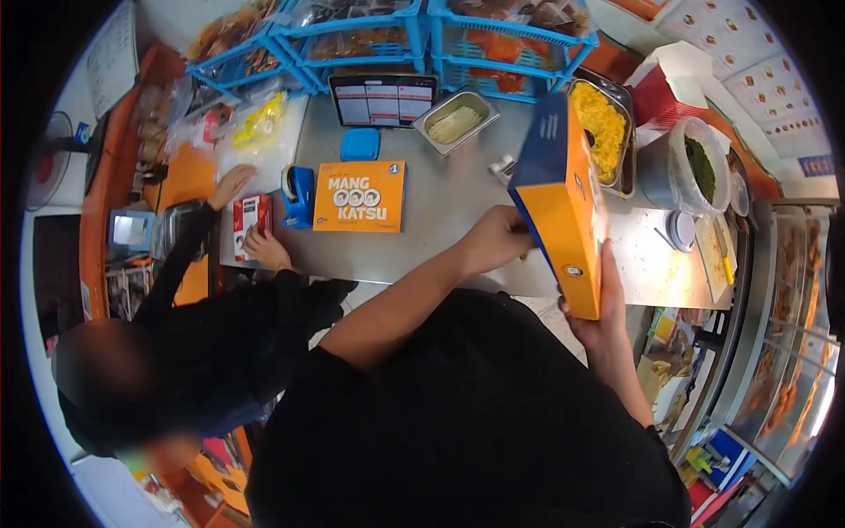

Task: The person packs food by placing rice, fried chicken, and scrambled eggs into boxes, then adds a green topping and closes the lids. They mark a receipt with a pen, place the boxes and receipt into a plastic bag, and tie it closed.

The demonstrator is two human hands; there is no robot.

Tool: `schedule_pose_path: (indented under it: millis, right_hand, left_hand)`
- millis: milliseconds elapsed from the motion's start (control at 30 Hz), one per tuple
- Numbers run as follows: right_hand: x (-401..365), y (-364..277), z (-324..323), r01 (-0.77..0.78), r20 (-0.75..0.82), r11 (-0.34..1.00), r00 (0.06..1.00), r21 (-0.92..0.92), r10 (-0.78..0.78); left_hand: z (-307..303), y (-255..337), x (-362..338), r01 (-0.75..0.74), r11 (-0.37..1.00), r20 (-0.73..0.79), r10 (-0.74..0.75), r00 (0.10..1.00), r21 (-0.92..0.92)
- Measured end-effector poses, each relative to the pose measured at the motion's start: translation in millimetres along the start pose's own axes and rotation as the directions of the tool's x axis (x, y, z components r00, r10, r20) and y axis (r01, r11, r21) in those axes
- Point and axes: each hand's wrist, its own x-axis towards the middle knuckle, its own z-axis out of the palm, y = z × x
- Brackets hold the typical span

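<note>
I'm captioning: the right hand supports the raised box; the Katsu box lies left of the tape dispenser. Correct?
Not left: the Katsu box lies right of the tape dispenser in the head view; the right hand supports the raised box.

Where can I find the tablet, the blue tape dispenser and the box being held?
Tablet (383, 103), head view: on its lit screen.
Blue tape dispenser (302, 199), head view: on its body.
Held box (563, 224), head view: on its orange side.
</note>
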Motion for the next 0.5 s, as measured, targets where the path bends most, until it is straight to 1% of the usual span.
schedule_pose_path:
  millis: [33, 67, 100, 133, 167, 200, 233, 267, 300, 333, 367, 400, 433, 467, 500]
  right_hand:
    - [4.5, 0.9, -16.3, 0.051, -0.083, 0.999, 0.995, 0.003, -0.050]
    - [7.9, 3.5, -32.5, 0.043, -0.089, 0.999, 0.995, 0.000, -0.042]
    - [11.6, 6.6, -49.5, 0.140, -0.119, 0.989, 0.982, -0.038, -0.144]
    - [15.0, 9.2, -67.1, 0.239, -0.143, 0.968, 0.958, -0.079, -0.249]
    - [19.2, 12.2, -85.6, 0.248, -0.147, 0.966, 0.955, -0.079, -0.257]
    - [22.4, 16.9, -105.6, 0.285, -0.223, 0.943, 0.921, -0.174, -0.319]
    - [23.7, 22.8, -123.9, 0.305, -0.295, 0.913, 0.877, -0.272, -0.380]
    - [24.7, 28.1, -138.2, 0.297, -0.346, 0.913, 0.856, -0.278, -0.384]
    - [26.8, 35.2, -152.2, 0.299, -0.355, 0.914, 0.852, -0.275, -0.385]
    - [29.2, 42.5, -164.8, 0.268, -0.428, 0.917, 0.820, -0.297, -0.379]
    - [30.4, 50.4, -177.4, 0.236, -0.499, 0.919, 0.783, -0.315, -0.372]
    - [29.6, 56.7, -186.7, 0.253, -0.473, 0.913, 0.792, -0.321, -0.386]
    - [32.7, 62.7, -193.6, 0.245, -0.494, 0.906, 0.774, -0.345, -0.397]
    - [45.4, 78.5, -222.8, 0.240, -0.515, 0.880, 0.735, -0.409, -0.440]
    - [50.4, 83.1, -226.4, 0.230, -0.534, 0.853, 0.695, -0.469, -0.481]
  left_hand:
    - [-7.2, -22.7, 8.2, 0.211, 0.952, 0.005, -0.218, 0.976, 0.220]
    - [-15.6, -43.0, 11.9, 0.268, 0.926, -0.103, -0.249, 0.963, 0.267]
    - [-24.6, -63.1, 15.5, 0.322, 0.894, -0.205, -0.268, 0.941, 0.311]
    - [-32.0, -91.1, 19.7, 0.320, 0.896, -0.198, -0.268, 0.943, 0.309]
    - [-40.4, -120.6, 26.3, 0.310, 0.881, -0.363, -0.175, 0.915, 0.357]
    - [-44.2, -137.2, 35.1, 0.309, 0.861, -0.509, -0.070, 0.858, 0.403]
    - [-44.2, -142.8, 44.7, 0.306, 0.862, -0.499, -0.073, 0.864, 0.403]
    - [-44.7, -146.9, 55.5, 0.281, 0.812, -0.497, 0.012, 0.868, 0.511]
    - [-46.1, -148.4, 67.7, 0.254, 0.748, -0.482, 0.099, 0.870, 0.613]
    - [-44.9, -140.0, 84.8, 0.350, 0.770, -0.508, -0.038, 0.861, 0.534]
    - [-40.9, -132.4, 97.8, 0.343, 0.769, -0.497, -0.038, 0.867, 0.539]
    - [-36.0, -126.7, 111.2, 0.314, 0.673, -0.430, 0.007, 0.903, 0.669]
    - [-30.6, -123.3, 123.9, 0.272, 0.561, -0.356, 0.044, 0.933, 0.782]
    - [-24.1, -123.2, 134.8, 0.260, 0.560, -0.343, 0.046, 0.938, 0.787]
    - [-17.4, -124.8, 144.7, 0.319, 0.512, -0.379, 0.014, 0.925, 0.797]
